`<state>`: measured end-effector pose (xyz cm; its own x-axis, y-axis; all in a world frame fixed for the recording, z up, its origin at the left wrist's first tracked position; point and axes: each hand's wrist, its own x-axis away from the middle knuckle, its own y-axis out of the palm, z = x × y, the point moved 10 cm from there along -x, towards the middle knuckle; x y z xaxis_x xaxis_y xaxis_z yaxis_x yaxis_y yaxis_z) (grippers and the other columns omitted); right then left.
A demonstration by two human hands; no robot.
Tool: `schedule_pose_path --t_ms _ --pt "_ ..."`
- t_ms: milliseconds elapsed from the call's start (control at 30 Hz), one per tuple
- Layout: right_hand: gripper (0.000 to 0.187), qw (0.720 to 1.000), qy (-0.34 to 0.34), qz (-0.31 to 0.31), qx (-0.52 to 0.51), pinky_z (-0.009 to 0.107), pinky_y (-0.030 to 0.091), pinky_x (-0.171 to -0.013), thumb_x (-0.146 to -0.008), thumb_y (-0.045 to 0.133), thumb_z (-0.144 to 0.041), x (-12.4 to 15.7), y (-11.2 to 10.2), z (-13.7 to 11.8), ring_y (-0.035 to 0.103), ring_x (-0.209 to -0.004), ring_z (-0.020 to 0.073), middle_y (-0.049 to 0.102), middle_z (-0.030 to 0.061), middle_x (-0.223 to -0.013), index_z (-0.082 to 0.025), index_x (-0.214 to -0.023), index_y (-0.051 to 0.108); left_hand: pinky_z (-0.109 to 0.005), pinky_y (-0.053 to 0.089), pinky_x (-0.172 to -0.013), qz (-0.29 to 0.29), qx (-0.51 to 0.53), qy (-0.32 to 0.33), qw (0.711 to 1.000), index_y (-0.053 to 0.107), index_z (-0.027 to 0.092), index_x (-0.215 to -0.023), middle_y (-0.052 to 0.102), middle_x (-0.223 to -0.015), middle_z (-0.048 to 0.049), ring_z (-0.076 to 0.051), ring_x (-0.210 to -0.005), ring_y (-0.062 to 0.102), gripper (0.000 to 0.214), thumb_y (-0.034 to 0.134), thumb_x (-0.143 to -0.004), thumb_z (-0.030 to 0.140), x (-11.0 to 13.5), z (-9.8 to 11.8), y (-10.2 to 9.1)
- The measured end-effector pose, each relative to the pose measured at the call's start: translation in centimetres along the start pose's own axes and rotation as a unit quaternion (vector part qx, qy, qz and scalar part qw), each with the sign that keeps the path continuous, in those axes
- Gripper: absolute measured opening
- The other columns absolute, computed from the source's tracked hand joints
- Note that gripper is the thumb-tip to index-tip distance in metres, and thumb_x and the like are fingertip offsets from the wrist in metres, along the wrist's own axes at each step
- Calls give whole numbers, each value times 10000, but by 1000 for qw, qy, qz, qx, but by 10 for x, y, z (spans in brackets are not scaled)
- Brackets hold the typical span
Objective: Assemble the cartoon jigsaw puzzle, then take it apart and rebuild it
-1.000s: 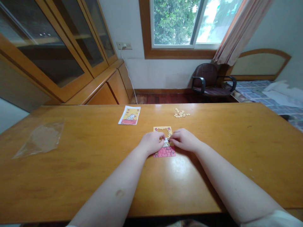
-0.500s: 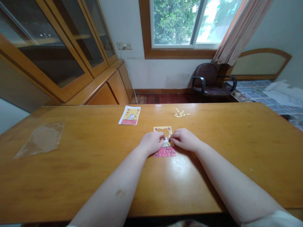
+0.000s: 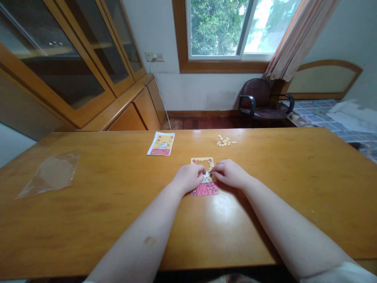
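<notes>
A small jigsaw puzzle (image 3: 205, 189) lies on the table, pink at the near end and yellow along its far border, with a gap showing wood in its upper middle. Over its left side rests my left hand (image 3: 191, 177), fingers curled with the tips on the white part of the picture. From the right, my right hand (image 3: 229, 173) reaches in, thumb and fingertips pinched together at the gap's lower edge. Whatever sits between those fingertips is too small to make out. Loose puzzle pieces (image 3: 224, 141) lie in a little heap beyond my right hand.
A picture card (image 3: 161, 144) showing a white animal on yellow and pink lies at the far left of the puzzle. A clear plastic bag (image 3: 54, 171) is flat on the table's left side. Past the wooden table (image 3: 118, 216) stand a glass-fronted cabinet (image 3: 85, 51) and an office chair (image 3: 260, 98).
Both hands stay almost in place at the puzzle. The right fingertips have shifted very slightly; the loose pieces and card lie as before.
</notes>
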<state>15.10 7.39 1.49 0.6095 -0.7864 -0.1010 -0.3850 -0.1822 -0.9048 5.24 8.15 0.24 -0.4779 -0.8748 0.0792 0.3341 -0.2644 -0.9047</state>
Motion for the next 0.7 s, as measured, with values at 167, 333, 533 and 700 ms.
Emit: schedule_pose_path --t_ms 167,333,533,700 --pt "230 1000 6 -8 -1 265 427 -742 -843 522 -216 0 2 1 605 -743 157 705 53 -824 -193 -908 742 -276 484 -773 -2 -3 -1 1000 700 278 -970 727 -963 -7 -196 -891 650 302 446 -815 237 0 -1 1" --pt "237 999 28 10 21 262 427 -745 -856 503 -220 0 -2 7 608 -749 160 701 52 -809 -189 -895 735 -278 483 -794 -2 4 1 1000 698 278 -983 725 -981 -8 -191 -904 648 304 449 -816 233 0 0 0" --pt "220 983 168 33 70 267 425 -719 -862 508 -240 8 -23 41 619 -772 176 704 72 -889 -200 -911 718 -276 489 -800 -4 5 -7 1000 694 279 -1010 723 -992 -5 -189 -906 649 318 448 -817 217 0 0 0" --pt "218 950 273 9 150 284 410 -676 -843 541 -323 25 -35 77 625 -807 208 696 89 -949 -212 -919 713 -283 493 -788 -2 2 -5 1000 692 282 -1017 722 -1005 -3 -194 -907 651 324 446 -816 217 0 -2 1"
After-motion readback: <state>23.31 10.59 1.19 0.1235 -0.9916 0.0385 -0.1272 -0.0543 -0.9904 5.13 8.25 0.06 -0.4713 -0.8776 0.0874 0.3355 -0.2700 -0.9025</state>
